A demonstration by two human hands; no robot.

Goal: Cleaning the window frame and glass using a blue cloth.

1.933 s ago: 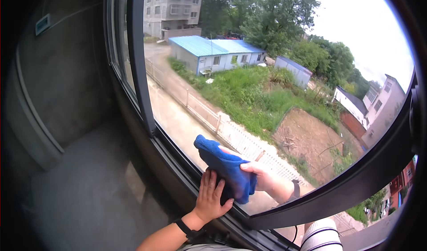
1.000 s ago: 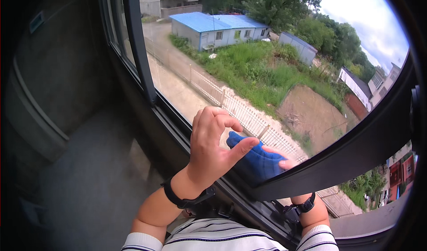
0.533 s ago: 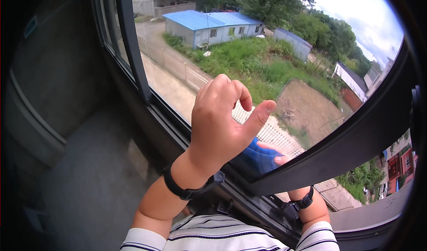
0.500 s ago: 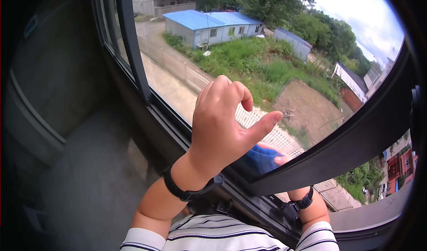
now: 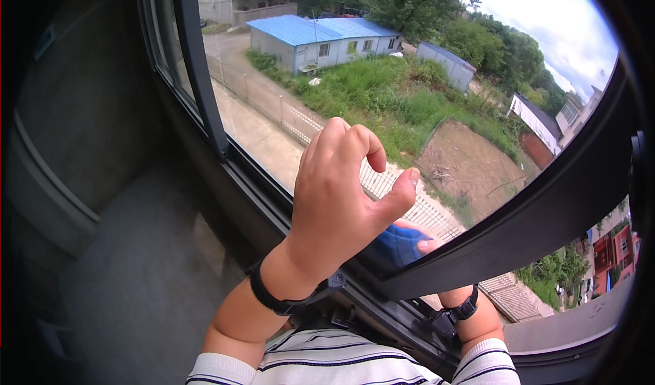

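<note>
My left hand is raised in front of the window glass, its fingers curled and the thumb standing apart from the forefinger in a C shape. Nothing shows in that gap, though the palm is turned away. On the outer side of the pane, my right hand is closed on a blue cloth, seen through the glass at its lower corner. The dark window frame passes in front of the right wrist and hides part of it. Both wrists wear black straps.
A dark sill track runs diagonally below the glass, with an upright frame bar at left. Grey floor and a wall lie to the left. Outside are a fence, grass and a blue-roofed building.
The thumb of my left hand has drawn slightly closer to the curled forefinger. The view has shifted a little; my right hand and the blue cloth stay in nearly the same place.
</note>
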